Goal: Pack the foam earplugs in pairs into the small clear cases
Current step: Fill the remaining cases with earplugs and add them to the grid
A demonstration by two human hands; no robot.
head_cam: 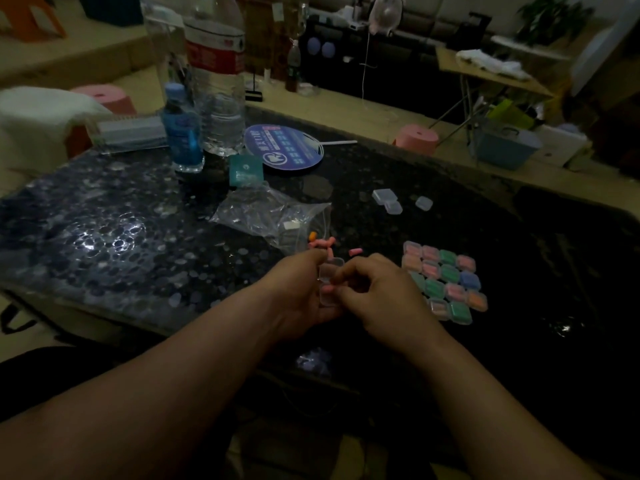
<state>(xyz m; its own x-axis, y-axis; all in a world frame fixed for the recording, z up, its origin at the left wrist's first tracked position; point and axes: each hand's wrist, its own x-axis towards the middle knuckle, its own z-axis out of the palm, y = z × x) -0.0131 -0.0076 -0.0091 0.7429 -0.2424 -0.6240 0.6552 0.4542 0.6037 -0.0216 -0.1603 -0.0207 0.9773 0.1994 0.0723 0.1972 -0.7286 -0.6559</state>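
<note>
Two bare forearms (166, 393) reach in. The left hand (299, 296) curls round an open clear case (330, 271), held just left of the block of filled cases (446, 282). The right hand (377, 299) seems to pinch a pink earplug (327, 289) at the case's mouth. It probably wants pressing fully down, so the lid closes without catching foam. Loose earplugs (322, 243) lie further left of the block.
</note>
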